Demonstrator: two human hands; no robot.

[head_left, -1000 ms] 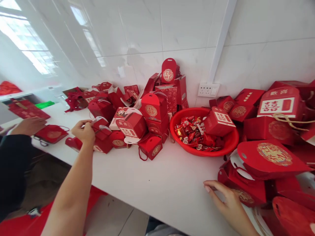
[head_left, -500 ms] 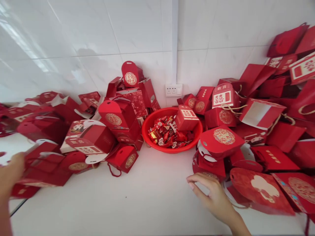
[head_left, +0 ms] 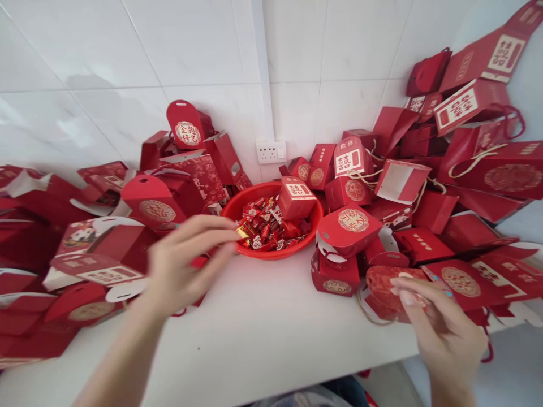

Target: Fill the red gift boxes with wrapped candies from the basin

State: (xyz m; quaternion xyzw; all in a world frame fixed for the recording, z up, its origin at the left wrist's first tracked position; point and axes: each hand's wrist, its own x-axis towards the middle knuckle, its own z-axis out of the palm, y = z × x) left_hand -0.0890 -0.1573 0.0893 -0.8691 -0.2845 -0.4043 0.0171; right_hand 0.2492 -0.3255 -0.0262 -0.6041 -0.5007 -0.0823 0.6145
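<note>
My left hand (head_left: 190,260) is blurred by motion at the left rim of a red plastic bowl (head_left: 275,255), its fingers stretched out and thumb apart. Wrapped candies (head_left: 265,226) fill the bowl, a gold-wrapped one (head_left: 245,230) close to my fingertips. I see nothing held in that hand. A red gift box (head_left: 297,198) rests tilted on the candies. On the right, my right hand (head_left: 436,316) has thumb and index finger drawn together in front of a red patterned gift box (head_left: 382,282). Whether its fingertips grip the box or something small is unclear.
Folded red gift boxes (head_left: 156,203) are heaped to the left, and more boxes (head_left: 424,226) are piled high on the right. All stand on a white table (head_left: 246,339) against a tiled wall (head_left: 203,51) with a socket (head_left: 271,151).
My left hand has moved from the far left to the bowl. My right hand has shifted right, over the patterned box, its fingers closing together. The view has turned rightward.
</note>
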